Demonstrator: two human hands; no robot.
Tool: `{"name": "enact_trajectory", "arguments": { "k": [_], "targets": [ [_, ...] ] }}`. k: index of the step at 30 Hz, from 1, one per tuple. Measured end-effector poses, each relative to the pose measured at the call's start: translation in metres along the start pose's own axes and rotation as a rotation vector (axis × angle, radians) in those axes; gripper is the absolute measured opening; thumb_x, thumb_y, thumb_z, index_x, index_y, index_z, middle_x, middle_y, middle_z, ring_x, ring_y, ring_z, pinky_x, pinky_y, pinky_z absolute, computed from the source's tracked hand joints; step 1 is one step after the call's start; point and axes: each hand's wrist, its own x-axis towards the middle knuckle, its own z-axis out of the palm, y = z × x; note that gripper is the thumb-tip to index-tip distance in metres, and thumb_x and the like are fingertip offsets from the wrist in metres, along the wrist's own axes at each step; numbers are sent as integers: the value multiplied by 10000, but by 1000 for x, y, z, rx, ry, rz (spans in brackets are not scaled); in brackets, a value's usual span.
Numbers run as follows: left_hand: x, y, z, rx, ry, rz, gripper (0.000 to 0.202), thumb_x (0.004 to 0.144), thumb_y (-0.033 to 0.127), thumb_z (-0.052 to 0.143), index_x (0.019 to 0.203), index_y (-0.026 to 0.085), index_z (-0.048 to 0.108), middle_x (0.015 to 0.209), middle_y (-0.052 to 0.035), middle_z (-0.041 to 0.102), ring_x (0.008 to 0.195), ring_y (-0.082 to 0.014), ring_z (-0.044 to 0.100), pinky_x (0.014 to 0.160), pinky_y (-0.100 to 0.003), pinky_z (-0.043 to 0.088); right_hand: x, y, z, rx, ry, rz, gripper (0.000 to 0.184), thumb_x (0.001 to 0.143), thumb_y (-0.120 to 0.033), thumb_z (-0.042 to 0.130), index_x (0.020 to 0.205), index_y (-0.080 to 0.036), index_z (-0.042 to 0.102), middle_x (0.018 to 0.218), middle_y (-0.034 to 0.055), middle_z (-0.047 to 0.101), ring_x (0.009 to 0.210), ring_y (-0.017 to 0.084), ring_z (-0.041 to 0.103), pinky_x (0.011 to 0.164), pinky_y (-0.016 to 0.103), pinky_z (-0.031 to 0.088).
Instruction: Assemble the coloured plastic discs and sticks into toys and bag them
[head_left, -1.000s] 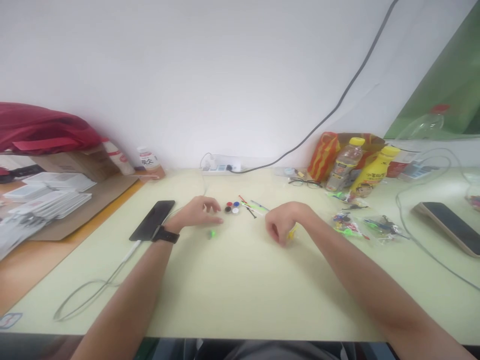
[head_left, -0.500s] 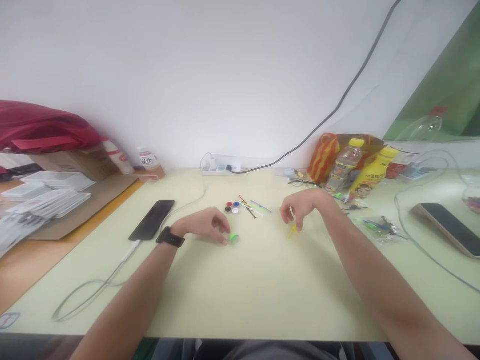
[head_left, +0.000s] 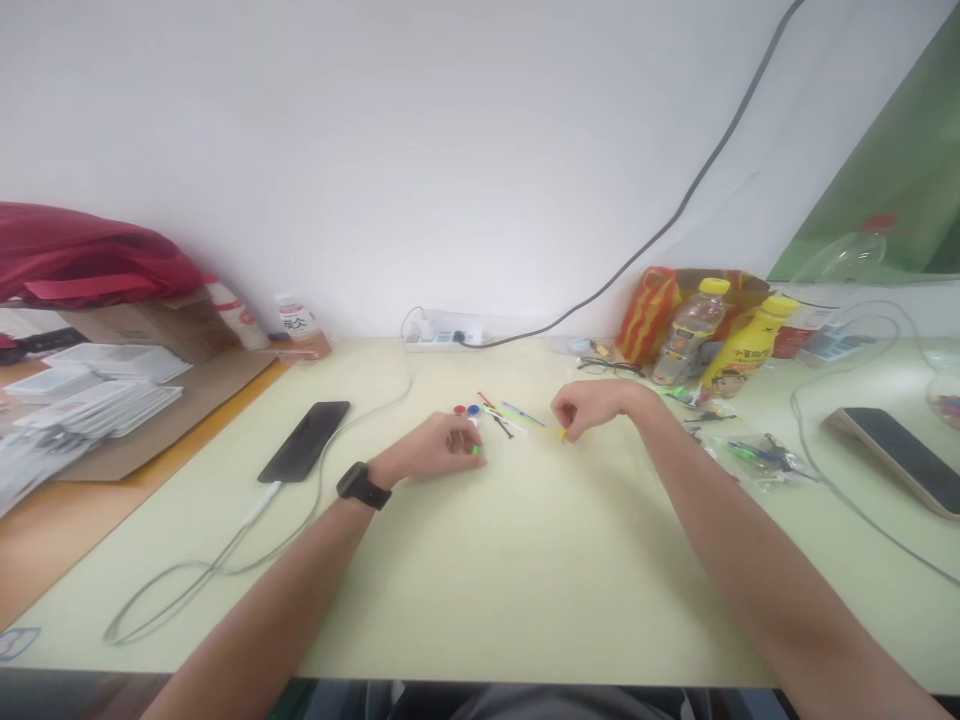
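Note:
My left hand (head_left: 439, 445), a dark watch on its wrist, is closed in a pinch around a small green round piece (head_left: 476, 451), mostly covered by the fingertips. Across from it, my right hand (head_left: 589, 408) pinches a thin yellow plastic piece (head_left: 563, 435) just above the table; its exact kind is too small to tell. Just beyond my left hand lie a red disc (head_left: 459, 409) and a blue disc (head_left: 473, 409), with a white disc partly showing. Between the hands rest several thin coloured sticks, among them a black stick (head_left: 503, 427) and a blue stick (head_left: 523, 413).
A phone (head_left: 305, 442) with a white cable lies at the left. Glasses (head_left: 609, 367), a clear bottle (head_left: 690, 330), a yellow bottle (head_left: 750, 345) and a plastic bag of small parts (head_left: 765, 455) are at the right. A power strip (head_left: 442, 335) sits by the wall.
My left hand has moved right and slightly away with the green piece, now covering the black disc. My right hand has shifted left and away with the yellow piece.

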Motion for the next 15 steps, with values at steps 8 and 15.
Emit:
{"name": "enact_trajectory", "arguments": {
  "k": [8,15],
  "targets": [
    [-6,-12,-31,12,2,-51,321,717,462,843,887,203,759,762,-29,707,685,-179,651,608,-269,500,-2,-2,0,88,190,33,365,690,-314,785,1039,-239,710,1024,59,730,819,214,666,608,275,454],
    [-6,-23,-33,63,45,-120,475,733,505,836,1117,236,763,823,-28,745,708,-194,687,626,-273,515,1,-3,-1,39,256,10,378,723,-378,800,1069,-237,742,1057,64,722,851,227,664,633,287,450]
  ]
}}
